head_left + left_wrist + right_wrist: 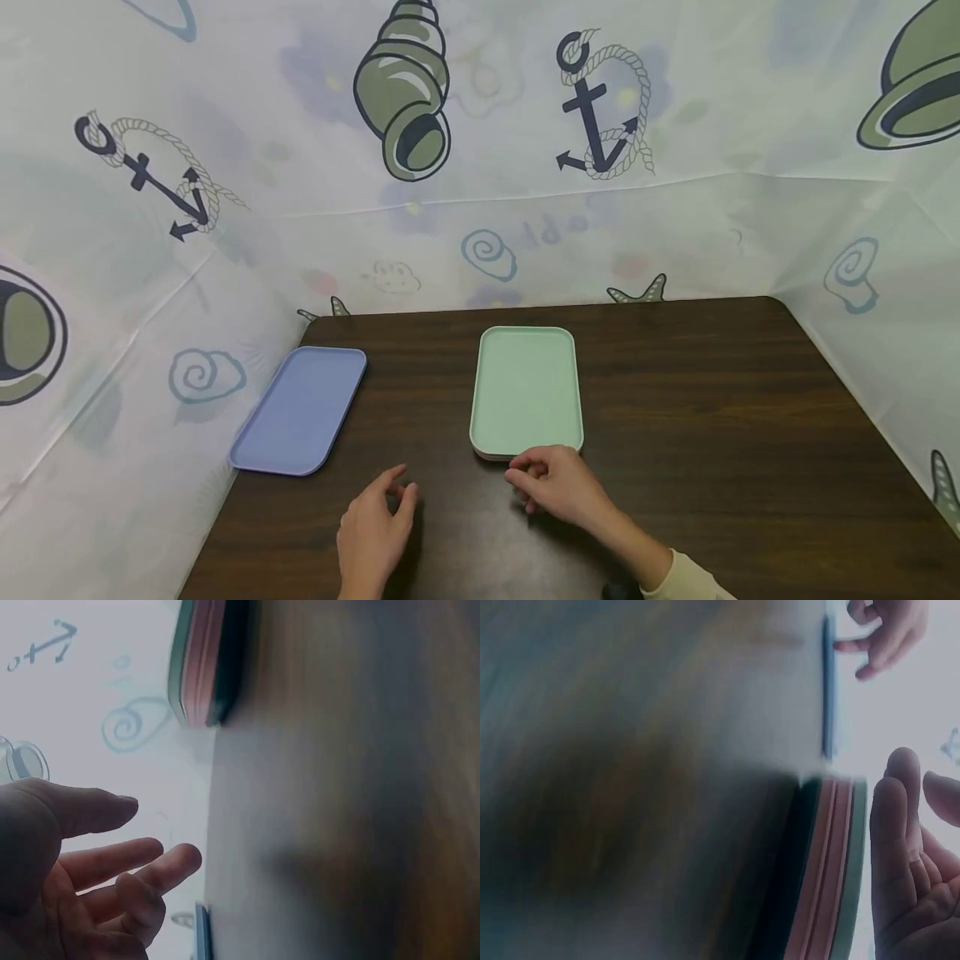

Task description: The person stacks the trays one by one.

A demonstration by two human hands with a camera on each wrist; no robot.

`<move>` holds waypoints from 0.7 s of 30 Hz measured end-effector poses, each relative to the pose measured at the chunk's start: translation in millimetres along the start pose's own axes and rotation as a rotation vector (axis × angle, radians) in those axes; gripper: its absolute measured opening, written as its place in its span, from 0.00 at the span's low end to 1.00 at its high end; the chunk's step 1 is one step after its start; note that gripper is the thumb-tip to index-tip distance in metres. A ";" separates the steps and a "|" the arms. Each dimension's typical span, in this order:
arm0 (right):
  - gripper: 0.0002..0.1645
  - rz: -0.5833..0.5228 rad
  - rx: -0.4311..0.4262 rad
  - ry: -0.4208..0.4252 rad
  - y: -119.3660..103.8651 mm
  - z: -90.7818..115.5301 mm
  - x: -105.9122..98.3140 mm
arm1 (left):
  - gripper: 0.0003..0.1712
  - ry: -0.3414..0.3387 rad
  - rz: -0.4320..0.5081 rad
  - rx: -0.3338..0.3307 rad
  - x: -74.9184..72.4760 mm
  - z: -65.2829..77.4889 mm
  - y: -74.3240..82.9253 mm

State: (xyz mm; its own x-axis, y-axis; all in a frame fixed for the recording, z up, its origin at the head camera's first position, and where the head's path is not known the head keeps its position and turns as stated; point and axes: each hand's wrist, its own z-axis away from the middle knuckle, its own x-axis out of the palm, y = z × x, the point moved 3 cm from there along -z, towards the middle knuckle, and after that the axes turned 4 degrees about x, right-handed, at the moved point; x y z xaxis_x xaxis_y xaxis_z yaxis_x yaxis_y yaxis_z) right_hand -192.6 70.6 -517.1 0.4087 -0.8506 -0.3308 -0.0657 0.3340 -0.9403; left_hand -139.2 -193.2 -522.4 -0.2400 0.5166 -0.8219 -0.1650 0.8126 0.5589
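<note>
A light green tray [527, 387] lies on top of a stack in the middle of the table. Both wrist views show pink tray edges [202, 664] under it, with a dark layer lowest. My right hand [558, 483] hovers by the stack's front edge, its fingers loosely bent with nothing in them; whether it touches the stack I cannot tell. To the left, my left hand [375, 529] is held over the table, thumb and fingers apart, holding nothing. A blue tray [300, 410] lies singly at the table's left edge, beyond the left hand.
The dark wooden table [712, 433] stretches out to the right of the stack. White cloth [495, 167] printed with shells and anchors hangs behind and along both sides. A small black object [621, 591] shows beside the right sleeve at the bottom.
</note>
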 end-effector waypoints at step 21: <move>0.30 0.061 -0.107 -0.208 -31.5 -31.8 84.1 | 0.25 0.160 -0.226 -0.120 -106.8 -57.8 -108.0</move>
State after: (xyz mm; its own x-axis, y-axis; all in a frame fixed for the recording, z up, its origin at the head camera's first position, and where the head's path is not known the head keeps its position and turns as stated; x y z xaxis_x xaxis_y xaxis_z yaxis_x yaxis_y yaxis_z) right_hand -185.1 -24.4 -517.9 0.5792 -0.7245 -0.3737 -0.1879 0.3274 -0.9260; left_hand -151.1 -351.7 -488.6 -0.3306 0.2695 -0.9045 -0.3414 0.8593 0.3808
